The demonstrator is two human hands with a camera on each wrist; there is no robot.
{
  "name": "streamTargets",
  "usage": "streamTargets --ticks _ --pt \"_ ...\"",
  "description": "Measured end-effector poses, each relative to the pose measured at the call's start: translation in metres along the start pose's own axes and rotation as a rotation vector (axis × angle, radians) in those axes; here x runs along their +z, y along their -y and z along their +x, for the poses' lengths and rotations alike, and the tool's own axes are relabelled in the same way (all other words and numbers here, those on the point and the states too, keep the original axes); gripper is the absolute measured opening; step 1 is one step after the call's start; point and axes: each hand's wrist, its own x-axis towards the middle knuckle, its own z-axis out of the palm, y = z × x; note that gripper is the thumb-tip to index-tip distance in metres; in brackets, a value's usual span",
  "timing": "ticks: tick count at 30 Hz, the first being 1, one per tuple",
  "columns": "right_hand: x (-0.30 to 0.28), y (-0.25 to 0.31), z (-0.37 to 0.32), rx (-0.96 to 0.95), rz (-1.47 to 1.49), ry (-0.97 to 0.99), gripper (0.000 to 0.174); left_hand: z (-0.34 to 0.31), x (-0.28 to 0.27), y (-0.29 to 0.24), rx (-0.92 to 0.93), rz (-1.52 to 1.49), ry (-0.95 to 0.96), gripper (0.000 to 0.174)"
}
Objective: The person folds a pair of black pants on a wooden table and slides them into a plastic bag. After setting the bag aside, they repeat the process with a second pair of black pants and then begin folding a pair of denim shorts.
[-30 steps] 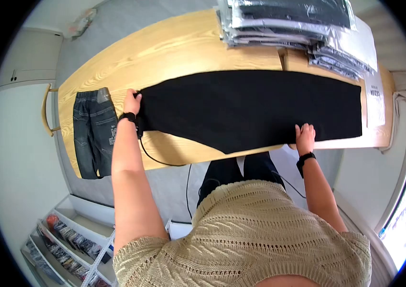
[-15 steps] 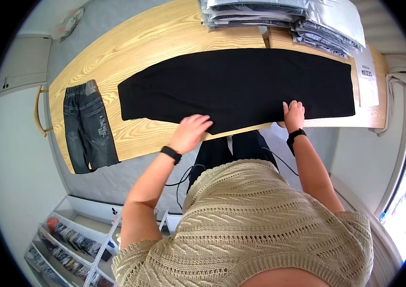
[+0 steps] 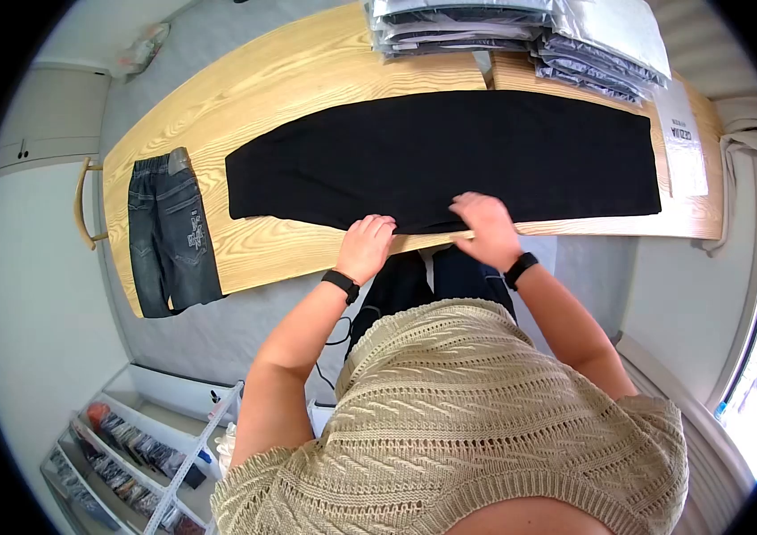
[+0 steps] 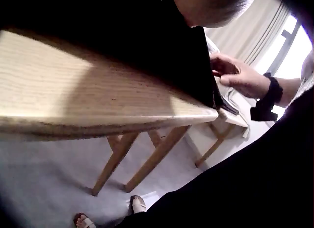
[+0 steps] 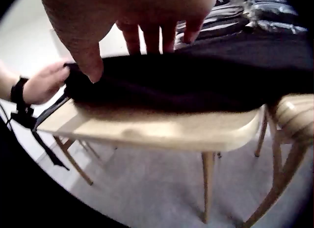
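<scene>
A pair of black trousers [image 3: 450, 152], folded lengthwise, lies flat across the wooden table. At its near edge my left hand [image 3: 368, 248] pinches the cloth; in the right wrist view, that left hand [image 5: 46, 84] has its fingertips at a raised corner of the black fabric [image 5: 162, 85]. To its right, my right hand [image 3: 488, 230] is at the same edge, fingers spread above the cloth and thumb apart, lower down. Close up in the left wrist view, part of the left hand [image 4: 211, 7] shows at the top, its fingertips hidden.
Dark grey jeans [image 3: 169, 232] lie at the table's left end. Plastic-wrapped garments [image 3: 458, 22] are stacked at the back right, beside a printed plastic bag [image 3: 683, 147]. The wooden table [image 3: 307, 80] has a chair [image 3: 89, 205] at its left end. Shelving [image 3: 142, 464] stands lower left.
My left hand has left the trousers' left end and come to the middle of the near edge. My right hand has slid left towards it. The point of cloth sticking out there is now turned in.
</scene>
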Motion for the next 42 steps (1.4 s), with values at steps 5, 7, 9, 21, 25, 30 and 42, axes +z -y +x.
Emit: streamTargets --ticks 5,7,9,21,25,30,42 --pt "0.044 0.001 -0.005 -0.052 -0.127 -0.008 0.054 -0.011 -0.005 -0.004 0.007 -0.012 0.000 0.021" --pt "0.049 -0.004 -0.008 -0.015 -0.087 -0.006 0.051 -0.017 0.000 -0.003 0.038 -0.064 0.038 0.023" --pt "0.049 -0.007 -0.008 -0.042 -0.114 -0.007 0.047 -0.022 0.003 0.000 0.028 -0.057 0.096 0.028" --pt "0.046 -0.012 -0.007 -0.009 -0.014 0.033 0.044 -0.015 0.020 0.002 -0.077 0.124 0.077 0.054" --pt "0.040 -0.017 -0.010 -0.041 -0.035 0.031 0.043 -0.013 0.015 0.011 -0.119 0.037 0.114 0.046" --pt "0.022 -0.051 -0.029 0.049 -0.167 -0.041 0.043 -0.010 0.006 0.010 -0.196 -0.117 0.108 0.043" --pt "-0.084 -0.236 -0.130 0.364 -0.431 -0.259 0.041 -0.006 0.018 0.017 -0.444 -0.249 0.037 0.033"
